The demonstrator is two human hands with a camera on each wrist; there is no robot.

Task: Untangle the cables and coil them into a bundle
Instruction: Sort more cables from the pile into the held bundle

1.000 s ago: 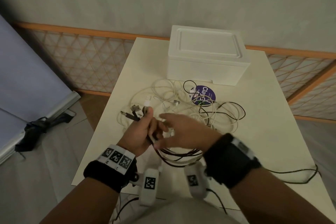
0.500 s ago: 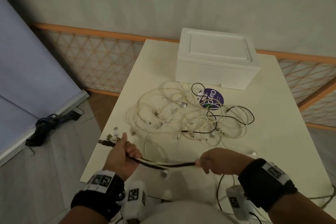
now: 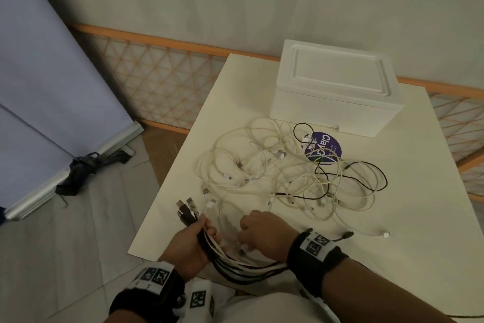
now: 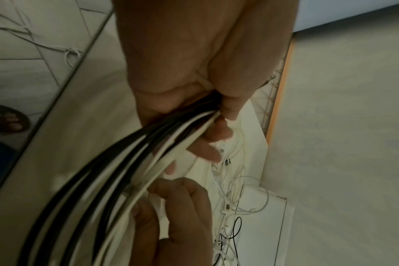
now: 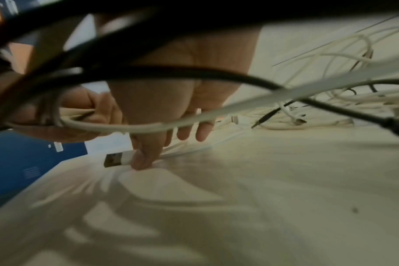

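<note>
L hand (image 3: 189,245) fisted on cable bundle (image 3: 237,265), R hand (image 3: 263,233) pinching USB plug (image 5: 116,160); foam box (image 3: 335,87) behind tangle (image 3: 282,173).

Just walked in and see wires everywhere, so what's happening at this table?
A person is sorting cables. Their left hand grips a bundle of black and white cables with the plugs sticking out past the fist. Their right hand pinches a white USB plug just above the table. A tangle of mostly white cables lies unsorted in front of a white foam box.
</note>
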